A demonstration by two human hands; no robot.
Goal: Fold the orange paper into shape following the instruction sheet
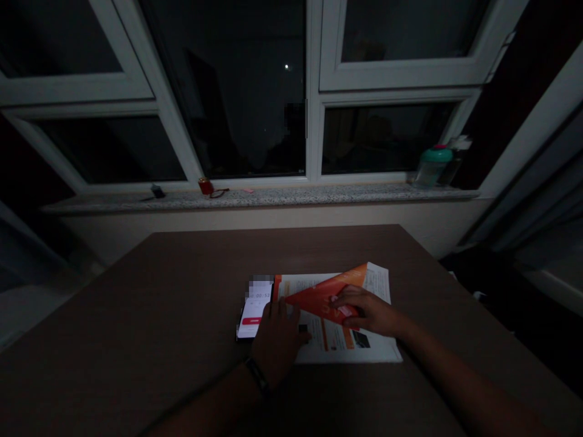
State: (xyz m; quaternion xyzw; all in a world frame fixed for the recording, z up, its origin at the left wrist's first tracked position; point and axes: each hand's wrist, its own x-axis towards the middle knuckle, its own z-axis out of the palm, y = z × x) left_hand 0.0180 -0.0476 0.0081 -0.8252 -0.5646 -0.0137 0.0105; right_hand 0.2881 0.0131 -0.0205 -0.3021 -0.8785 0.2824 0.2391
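Fingers of your right hand [364, 308] are curled on the magazine's [382, 352] folded orange page [330, 293]; your left hand's [279, 340], slightly spread, press the magazine, right of the phone [255, 308].

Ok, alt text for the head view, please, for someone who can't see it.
Left hand and right hand on a printed sheet with an orange-red flap folded over, beside a lit phone on a brown table below dark windows.
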